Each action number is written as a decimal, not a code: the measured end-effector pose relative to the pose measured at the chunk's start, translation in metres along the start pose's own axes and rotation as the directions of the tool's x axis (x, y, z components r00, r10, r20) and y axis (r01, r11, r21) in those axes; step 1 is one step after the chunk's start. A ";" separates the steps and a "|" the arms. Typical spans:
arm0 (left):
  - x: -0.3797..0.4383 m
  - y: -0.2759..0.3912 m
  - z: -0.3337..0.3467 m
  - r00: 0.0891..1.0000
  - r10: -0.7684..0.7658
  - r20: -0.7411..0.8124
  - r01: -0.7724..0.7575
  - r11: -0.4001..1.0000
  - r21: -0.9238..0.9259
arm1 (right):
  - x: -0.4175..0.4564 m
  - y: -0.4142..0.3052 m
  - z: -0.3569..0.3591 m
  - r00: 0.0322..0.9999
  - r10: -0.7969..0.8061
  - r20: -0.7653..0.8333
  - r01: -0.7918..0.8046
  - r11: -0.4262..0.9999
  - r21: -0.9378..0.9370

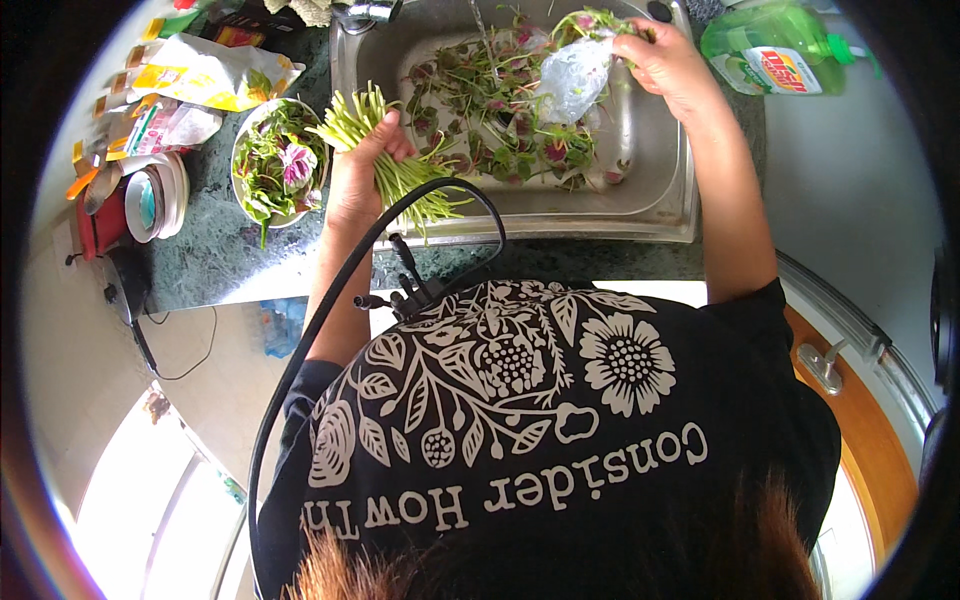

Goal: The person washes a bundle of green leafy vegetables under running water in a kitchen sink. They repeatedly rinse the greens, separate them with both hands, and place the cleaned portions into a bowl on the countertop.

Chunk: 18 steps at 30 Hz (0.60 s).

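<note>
A bundle of thin green stems (420,180) is gripped in my left hand (375,154), at the sink's left edge. Over the right side of the steel sink (652,172), my right hand (664,64) pinches leafy greens (589,24), with a clear plastic bag (574,79) hanging just below; whether my fingers hold the bag too I cannot tell. Green and purple leaves with stems (480,90) lie scattered across the basin. A thin stream of water (484,30) falls among them. Left of my left hand stands a bowl (238,169) full of green and purple leaves (274,154).
Part of a faucet (367,11) shows at the sink's back left. A green dish soap bottle (772,52) lies at the back right. Food packets (210,71), stacked bowls (161,199) and an orange-handled utensil (82,184) are at the left. A black cable (330,292) loops before my chest.
</note>
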<state>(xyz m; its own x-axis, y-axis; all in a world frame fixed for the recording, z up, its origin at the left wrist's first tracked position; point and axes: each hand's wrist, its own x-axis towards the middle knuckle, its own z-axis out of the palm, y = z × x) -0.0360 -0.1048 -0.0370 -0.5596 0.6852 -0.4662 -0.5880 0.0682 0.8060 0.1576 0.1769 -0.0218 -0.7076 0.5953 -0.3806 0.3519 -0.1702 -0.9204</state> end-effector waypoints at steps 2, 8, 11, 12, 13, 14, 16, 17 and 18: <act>0.000 0.001 -0.002 1.000 0.013 -0.004 -0.013 1.000 -0.022 | -0.012 -0.030 0.004 0.992 -0.122 0.027 0.119 0.989 0.091; 0.004 -0.001 -0.004 1.000 0.010 0.030 -0.007 0.994 -0.108 | -0.022 -0.048 -0.035 0.991 0.002 0.137 0.011 0.996 -0.093; 0.000 0.001 0.002 0.998 0.001 0.061 0.000 1.000 -0.017 | -0.001 0.044 -0.064 0.888 0.047 0.458 0.346 0.586 -0.733; -0.001 0.000 0.001 0.998 0.009 0.063 -0.008 1.000 -0.015 | -0.004 0.035 -0.048 0.886 0.252 0.390 0.257 0.432 -0.864; -0.002 -0.001 0.000 0.998 0.012 0.064 -0.011 1.000 -0.010 | -0.009 0.027 -0.032 0.858 0.436 0.272 0.178 0.243 -0.953; -0.002 -0.001 0.000 0.998 0.015 0.065 -0.015 1.000 -0.005 | 0.000 0.045 -0.033 0.909 0.259 0.326 0.213 0.384 -0.898; -0.001 -0.001 0.001 0.999 0.014 0.053 -0.014 1.000 0.004 | 0.015 0.067 -0.019 0.946 -0.102 0.306 0.315 0.499 -0.807; -0.001 -0.001 0.002 0.999 0.009 0.033 -0.009 1.000 0.006 | 0.028 0.057 -0.007 0.956 0.007 0.293 0.252 0.496 -0.831; 0.000 -0.001 0.004 1.000 -0.002 0.014 0.001 1.000 0.013 | 0.042 0.045 0.006 0.954 0.119 0.275 0.184 0.491 -0.851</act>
<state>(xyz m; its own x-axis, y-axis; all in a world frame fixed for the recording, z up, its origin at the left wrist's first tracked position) -0.0329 -0.1020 -0.0360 -0.5505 0.6950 -0.4624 -0.5811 0.0787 0.8100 0.1398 0.1897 -0.0796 -0.8020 0.3318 -0.4967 0.5640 0.6946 -0.4467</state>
